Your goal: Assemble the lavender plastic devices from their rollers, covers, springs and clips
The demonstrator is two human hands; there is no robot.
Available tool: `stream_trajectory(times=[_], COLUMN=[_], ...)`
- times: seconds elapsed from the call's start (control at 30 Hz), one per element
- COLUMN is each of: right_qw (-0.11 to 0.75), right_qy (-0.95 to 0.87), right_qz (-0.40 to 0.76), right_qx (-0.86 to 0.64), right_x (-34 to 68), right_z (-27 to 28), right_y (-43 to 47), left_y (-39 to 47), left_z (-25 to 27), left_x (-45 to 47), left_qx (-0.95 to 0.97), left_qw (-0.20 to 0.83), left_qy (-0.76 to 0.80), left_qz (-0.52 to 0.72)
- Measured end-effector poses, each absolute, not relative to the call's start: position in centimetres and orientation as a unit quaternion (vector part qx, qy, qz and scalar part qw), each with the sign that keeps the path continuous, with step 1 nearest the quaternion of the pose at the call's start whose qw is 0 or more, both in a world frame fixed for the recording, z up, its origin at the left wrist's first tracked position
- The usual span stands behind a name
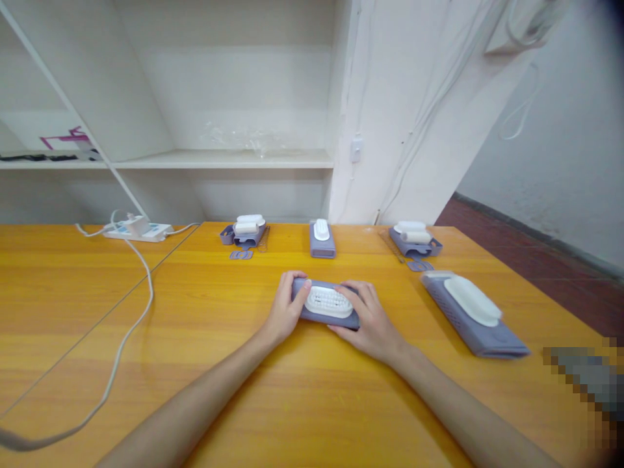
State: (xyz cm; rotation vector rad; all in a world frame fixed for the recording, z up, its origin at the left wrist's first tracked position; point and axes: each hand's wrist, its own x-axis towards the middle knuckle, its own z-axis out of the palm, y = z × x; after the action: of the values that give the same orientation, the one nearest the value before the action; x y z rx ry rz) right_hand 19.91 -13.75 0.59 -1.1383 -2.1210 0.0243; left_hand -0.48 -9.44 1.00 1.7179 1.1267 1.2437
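A purple-grey plastic case (306,314) with a white oval, knobbly piece (329,302) on its top face lies crosswise in front of me. My left hand (287,302) grips its left end, the thumb resting at the edge of the white oval. Around the right end, my right hand (373,318) has its fingers closed, one of them reaching over the oval. The case's underside and part of both ends are hidden.
A larger-looking similar case (475,318) lies at right. Along the back are another case (322,240) and two opened sets of parts, left (249,234) and right (414,240). A power strip (138,229) trails a white cable (119,357) across the table's left. Shelving (224,159) stands behind.
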Motion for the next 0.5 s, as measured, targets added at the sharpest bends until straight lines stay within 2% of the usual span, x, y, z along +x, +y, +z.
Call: stream_trajectory(times=[0.1,0.23,0.37,0.5], right_qw=[0.354,0.351,0.36,0.363], right_qy=[-0.821,-0.817,-0.813,-0.805], right_qz=[0.053,0.086,0.06,0.01], right_qx=[-0.445,-0.449,-0.454,-0.47], right_x=[20.0,20.1,20.3,20.3], right_z=[0.6,0.6,0.5,0.4], right_y=[-13.6,-13.6,-13.5,-13.4], left_y=[-9.8,-10.5,-11.1,-11.3], left_z=[1.1,1.5,1.7,1.6], left_x=[-0.5,-0.6,-0.6,-0.6], left_qx=[0.715,0.784,0.859,0.898], left_qw=[0.264,0.185,0.092,0.067], left_qy=[0.429,0.407,0.351,0.314], left_qz=[0.485,0.43,0.362,0.302])
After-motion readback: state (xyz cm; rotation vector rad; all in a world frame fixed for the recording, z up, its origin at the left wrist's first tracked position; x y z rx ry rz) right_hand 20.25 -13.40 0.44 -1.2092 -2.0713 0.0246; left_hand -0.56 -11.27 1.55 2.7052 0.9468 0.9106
